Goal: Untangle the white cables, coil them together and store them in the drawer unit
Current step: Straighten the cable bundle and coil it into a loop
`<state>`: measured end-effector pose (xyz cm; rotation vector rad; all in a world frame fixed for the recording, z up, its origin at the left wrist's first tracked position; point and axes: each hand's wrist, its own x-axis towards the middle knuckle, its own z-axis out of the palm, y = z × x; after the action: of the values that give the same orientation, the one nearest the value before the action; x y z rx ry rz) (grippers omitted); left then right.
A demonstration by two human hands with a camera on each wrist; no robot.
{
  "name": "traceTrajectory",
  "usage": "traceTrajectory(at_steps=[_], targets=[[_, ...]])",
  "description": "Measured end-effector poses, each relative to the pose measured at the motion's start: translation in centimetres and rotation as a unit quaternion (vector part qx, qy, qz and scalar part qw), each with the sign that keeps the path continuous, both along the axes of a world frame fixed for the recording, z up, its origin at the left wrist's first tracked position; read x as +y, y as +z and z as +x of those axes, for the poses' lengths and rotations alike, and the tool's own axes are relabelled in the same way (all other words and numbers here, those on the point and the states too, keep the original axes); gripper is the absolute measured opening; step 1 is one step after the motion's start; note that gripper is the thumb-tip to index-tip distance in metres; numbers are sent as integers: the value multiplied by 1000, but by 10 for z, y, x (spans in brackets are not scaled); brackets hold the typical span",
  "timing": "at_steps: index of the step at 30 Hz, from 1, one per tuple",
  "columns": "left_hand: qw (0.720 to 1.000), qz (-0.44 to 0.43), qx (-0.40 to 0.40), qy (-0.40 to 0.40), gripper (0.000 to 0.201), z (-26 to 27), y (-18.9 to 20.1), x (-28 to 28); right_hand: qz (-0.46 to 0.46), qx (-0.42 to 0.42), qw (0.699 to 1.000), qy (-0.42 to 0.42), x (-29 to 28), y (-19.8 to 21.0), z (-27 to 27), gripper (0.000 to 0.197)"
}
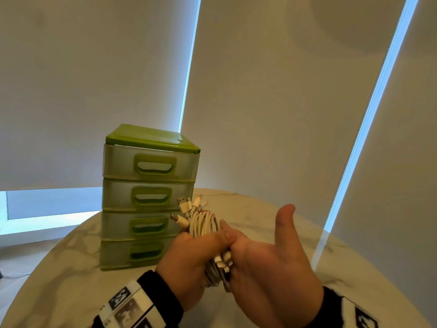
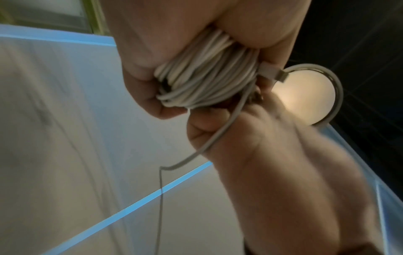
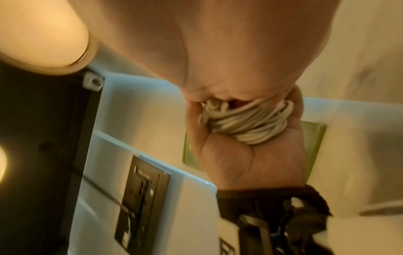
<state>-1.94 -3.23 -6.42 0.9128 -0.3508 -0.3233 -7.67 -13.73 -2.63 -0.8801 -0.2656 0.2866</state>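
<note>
Round marble table [image 1: 272,209]; drawn roller blinds [image 1: 272,102]; lit round lamp [image 2: 305,96].

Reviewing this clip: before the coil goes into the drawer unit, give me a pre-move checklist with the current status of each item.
1. White cables coiled into one bundle: ok.
2. Left hand grips the bundle: ok.
3. Right hand free to pull a drawer: not ok, its fingers are on the bundle, thumb raised.
4. A drawer open on the drawer unit: not ok, all four shut.
5. No loose tail: not ok, one strand trails in the left wrist view.
6. Room inside the drawers: cannot tell.
</note>
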Motion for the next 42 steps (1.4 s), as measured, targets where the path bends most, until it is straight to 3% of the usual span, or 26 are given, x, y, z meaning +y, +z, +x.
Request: traceTrajectory(at_steps=[2,3,4,5,6,7,8,10,11,14,16,18,22,24,28,30,32,37,39,42], targets=[[999,-31,17,3,21,1,2,1,14,13,999,-42,-13,-4,-2,106],[998,-47,27,20,9,1,5,2,-33,14,995,-90,-23,-8,-2,92],[996,-69,31,38,7,4,5,4,-152,-11,978,-143,-34,-10,-4,74],[994,-97,36,45,10,6,6,6,-343,-53,921,-175,-44,-12,-8,53],[991,-126,41,38,11,9,7,9,-517,-103,835,-159,-52,-11,-13,32],[987,-149,47,25,11,10,8,11,-624,-131,763,-108,-60,-9,-18,16],[985,-166,50,9,13,12,8,13,-686,-121,716,-51,-67,-8,-23,15],[982,-180,46,-30,31,14,5,15,-699,-66,712,-22,-78,-9,-26,23],[984,-166,44,-47,38,13,3,14,-701,-55,710,-44,-80,-10,-23,23],[993,-60,36,-96,28,4,-1,5,-741,-70,639,-193,-85,-16,-12,22],[991,27,15,-132,32,-5,-6,-1,-712,-76,648,-259,-80,-16,-5,21],[984,101,-1,-147,39,-11,-10,-6,-666,-78,684,-287,-72,-14,2,17],[986,137,-10,-95,31,-10,-12,-9,-367,-2,898,-242,-51,-7,9,11],[991,126,-14,-36,31,-3,-13,-7,-259,4,942,-214,-52,-5,7,17],[992,113,-18,50,3,7,-12,-3,-208,8,954,-215,-53,-14,-4,18],[991,122,-25,47,5,7,-14,-5,-217,10,950,-226,-50,-21,-6,14],[989,135,-44,38,16,4,-17,-8,-240,-7,941,-238,-44,-28,-7,15],[992,96,-57,52,70,-2,-15,-11,-274,-64,931,-231,-30,-36,-8,21],[993,92,-56,52,72,-3,-12,-9,-303,-86,923,-222,-30,-40,-8,26],[993,98,-55,32,54,-7,-10,-8,-348,-110,905,-219,-27,-42,-10,23]])
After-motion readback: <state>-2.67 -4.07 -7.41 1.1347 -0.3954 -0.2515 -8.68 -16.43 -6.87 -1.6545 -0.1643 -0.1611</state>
